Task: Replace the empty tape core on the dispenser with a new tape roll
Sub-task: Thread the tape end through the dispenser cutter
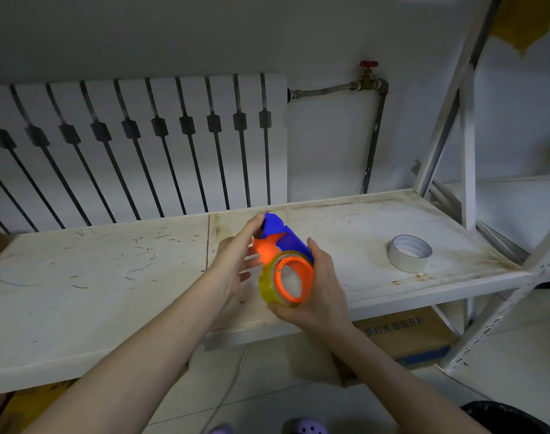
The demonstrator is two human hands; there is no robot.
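Note:
A blue and orange tape dispenser (281, 238) is held in the air above the front of the white shelf (110, 267). A yellowish clear tape roll (267, 285) sits around the dispenser's orange hub (294, 278). My right hand (317, 288) cups the roll and hub from below and from the right. My left hand (236, 261) touches the dispenser's blue far end with its fingertips, fingers spread. An empty white tape core (410, 253) lies flat on the shelf to the right, apart from both hands.
A white radiator (136, 145) and a pipe with a red valve (369, 65) line the wall behind the shelf. A white metal rack upright (468, 145) stands at the right. A cardboard box (405, 336) sits under the shelf, a black bin (505, 416) at the bottom right.

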